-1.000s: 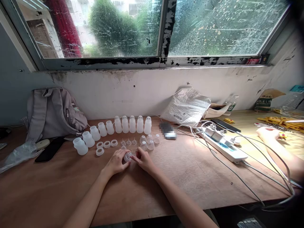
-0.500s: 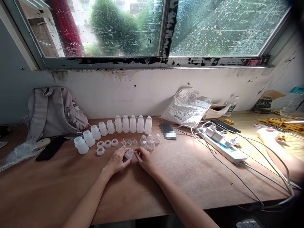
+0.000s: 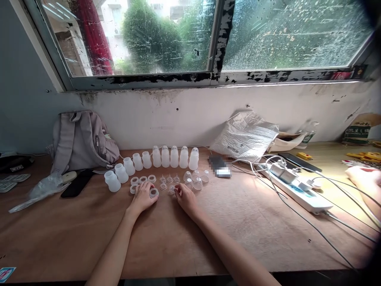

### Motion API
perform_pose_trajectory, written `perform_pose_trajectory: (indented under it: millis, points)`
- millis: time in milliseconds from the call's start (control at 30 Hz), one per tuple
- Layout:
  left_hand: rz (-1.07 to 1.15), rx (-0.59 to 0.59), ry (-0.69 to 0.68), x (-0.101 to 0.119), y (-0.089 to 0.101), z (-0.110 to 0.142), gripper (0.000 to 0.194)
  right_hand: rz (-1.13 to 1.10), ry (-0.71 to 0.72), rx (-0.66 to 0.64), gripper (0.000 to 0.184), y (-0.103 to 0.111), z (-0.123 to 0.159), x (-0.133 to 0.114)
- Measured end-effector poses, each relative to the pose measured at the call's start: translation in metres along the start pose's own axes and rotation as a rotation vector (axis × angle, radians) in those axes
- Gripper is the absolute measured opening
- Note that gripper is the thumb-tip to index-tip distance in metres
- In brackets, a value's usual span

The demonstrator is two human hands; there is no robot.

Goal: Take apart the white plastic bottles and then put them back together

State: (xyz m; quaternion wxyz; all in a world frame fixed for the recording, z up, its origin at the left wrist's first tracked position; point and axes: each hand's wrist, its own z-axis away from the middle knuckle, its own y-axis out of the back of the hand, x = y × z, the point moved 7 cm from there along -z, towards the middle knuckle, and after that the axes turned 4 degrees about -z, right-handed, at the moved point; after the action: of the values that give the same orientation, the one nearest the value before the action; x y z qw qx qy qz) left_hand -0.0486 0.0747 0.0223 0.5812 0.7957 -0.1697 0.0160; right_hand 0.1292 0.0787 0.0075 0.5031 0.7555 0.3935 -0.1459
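My left hand (image 3: 143, 198) is closed round a white bottle collar ring (image 3: 154, 193) at the tabletop, beside the other collar rings (image 3: 143, 180). With fingertips pinched, my right hand (image 3: 185, 198) grips a clear bottle nipple (image 3: 172, 189) by its upper part, low over the table. Several more clear nipples (image 3: 169, 178) stand just behind it. Clear dome caps (image 3: 197, 183) are grouped to the right of these. At the back is a row of capped baby bottles (image 3: 174, 157). Open frosted bottles (image 3: 120, 173) continue that row toward the left.
A power strip (image 3: 300, 190) with plugs and loose cables lies at right. Another person's arm (image 3: 364, 180) reaches in at the right edge. A backpack (image 3: 85, 139), black phone (image 3: 77, 184) and plastic bag (image 3: 43, 192) lie left; a silver pouch (image 3: 245, 135) is behind.
My hands were together at one clear piece; now they are apart, the left on a collar ring and the right on a nipple. The view has shifted slightly.
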Motion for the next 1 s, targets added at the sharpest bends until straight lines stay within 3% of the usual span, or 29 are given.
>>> perform_pose_trajectory:
  millis: [133, 267, 500, 800, 1000]
  points:
    - [-0.110, 0.103, 0.087, -0.015, 0.007, 0.000, 0.024, 0.067, -0.011, -0.007, 0.014, -0.009, -0.010, -0.003]
    - [-0.145, 0.152, 0.175, -0.029, 0.007, 0.002, 0.039, 0.097, -0.044, 0.018, 0.013, -0.015, -0.018, -0.003]
    - [-0.111, 0.012, 0.308, -0.054, -0.015, 0.003, 0.053, 0.178, -0.109, -0.022, 0.013, -0.021, -0.020, 0.002]
    - [-0.115, 0.048, 0.289, -0.059, -0.023, 0.001, 0.051, 0.149, -0.155, -0.028, 0.016, -0.020, -0.020, 0.004]
    - [-0.135, 0.237, 0.181, -0.048, -0.011, -0.001, 0.052, 0.065, -0.162, 0.021, 0.020, -0.016, -0.019, 0.007]
